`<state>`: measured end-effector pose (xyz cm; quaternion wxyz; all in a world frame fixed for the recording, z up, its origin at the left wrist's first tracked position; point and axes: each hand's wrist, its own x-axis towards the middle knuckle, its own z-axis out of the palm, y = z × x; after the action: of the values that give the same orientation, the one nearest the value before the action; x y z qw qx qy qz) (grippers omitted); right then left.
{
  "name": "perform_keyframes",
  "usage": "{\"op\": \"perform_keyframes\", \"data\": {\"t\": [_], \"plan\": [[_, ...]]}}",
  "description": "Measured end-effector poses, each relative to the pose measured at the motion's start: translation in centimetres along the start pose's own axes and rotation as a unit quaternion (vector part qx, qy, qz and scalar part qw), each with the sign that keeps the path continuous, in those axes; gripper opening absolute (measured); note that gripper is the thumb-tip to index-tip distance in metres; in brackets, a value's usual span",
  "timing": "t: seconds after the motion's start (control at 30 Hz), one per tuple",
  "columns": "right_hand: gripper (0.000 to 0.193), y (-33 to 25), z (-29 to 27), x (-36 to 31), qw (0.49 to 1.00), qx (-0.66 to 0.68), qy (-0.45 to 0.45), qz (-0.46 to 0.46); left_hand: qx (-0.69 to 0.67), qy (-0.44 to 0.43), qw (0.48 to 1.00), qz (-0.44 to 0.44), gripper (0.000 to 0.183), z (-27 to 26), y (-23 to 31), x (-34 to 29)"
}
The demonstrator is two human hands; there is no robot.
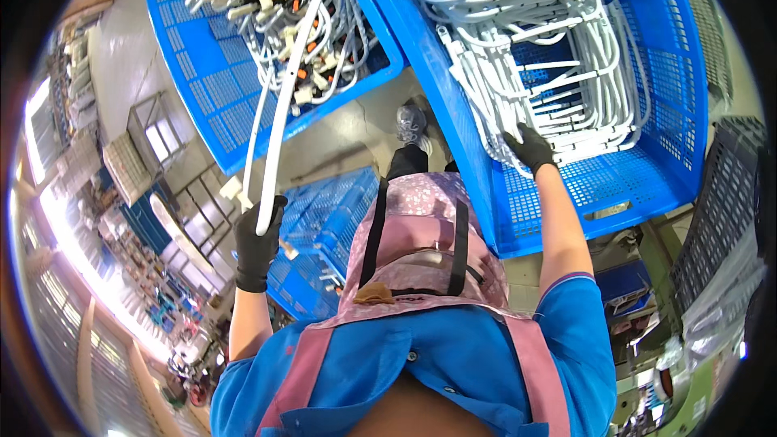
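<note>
My left hand (257,243), in a black glove, is closed around the lower end of a long white tube (289,85). This tube slants up over the left blue crate (214,97). Beside it runs a thinner pale cable, with a cream connector (235,192) near the hand. Inside that crate lie tangled cables (279,0) with cream and orange ends. My right hand (532,150), gloved in black too, reaches into the right blue crate (668,154). Its fingers are curled at the near edge of the stacked white bent tubes (595,85); the fingertips are partly hidden among them.
Another blue crate (316,235) stands low between my left arm and the pink apron (421,239). A dark perforated crate (720,194) and clear plastic wrapping (720,299) are at the far right. Metal frames (198,202) stand on the floor at left.
</note>
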<state>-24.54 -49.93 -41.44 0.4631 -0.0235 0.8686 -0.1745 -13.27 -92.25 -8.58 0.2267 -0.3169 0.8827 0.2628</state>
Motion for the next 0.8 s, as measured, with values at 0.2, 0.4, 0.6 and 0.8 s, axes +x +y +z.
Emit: {"op": "perform_keyframes", "data": {"t": [0.2,0.4,0.6,0.8], "plan": [[0.086,7.8,2.3,3.2,0.942,-0.334,0.015,-0.028,0.011,0.047,0.997,0.06,0.028,2.7,-0.5,-3.1],[0.065,11.6,7.3,3.5,0.914,-0.401,-0.045,0.033,0.021,0.059,0.997,0.046,0.027,3.8,-0.2,-5.1],[0.045,12.2,4.5,1.2,0.926,-0.368,-0.022,-0.08,-0.012,0.127,0.992,0.013,0.026,4.5,1.3,-6.3],[0.036,8.6,-4.2,-7.3,0.918,-0.382,-0.043,-0.099,0.069,0.171,0.981,0.065,0.023,4.1,2.1,-6.7]]}}
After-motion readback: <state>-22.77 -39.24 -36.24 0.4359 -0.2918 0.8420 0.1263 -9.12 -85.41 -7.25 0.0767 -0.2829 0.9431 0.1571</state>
